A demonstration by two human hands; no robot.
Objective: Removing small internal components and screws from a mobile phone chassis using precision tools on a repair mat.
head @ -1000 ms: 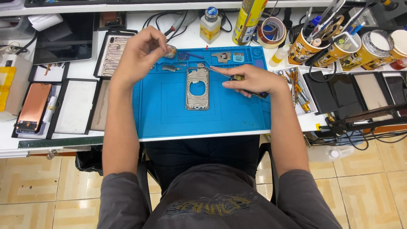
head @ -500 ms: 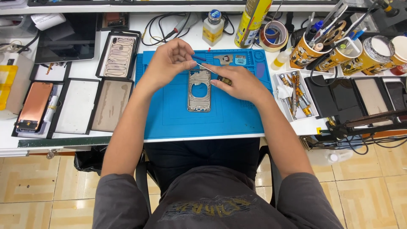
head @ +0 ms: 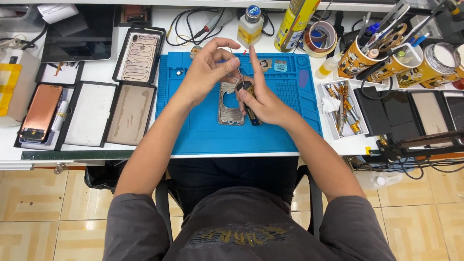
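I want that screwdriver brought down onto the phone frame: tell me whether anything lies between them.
Nothing visible does. The screwdriver in the right hand sits just above the phone frame on the blue mat; the left hand pinches its shaft higher up.

Person wears a dark grey short-sleeve T-shirt, sleeves ending above the elbows, with a faded yellowish print across the chest. Dark trousers below. Forearms bare. Left hand point(head: 205, 72) and right hand point(head: 263, 99) bare: no gloves, rings, watch or wrist strap visible.
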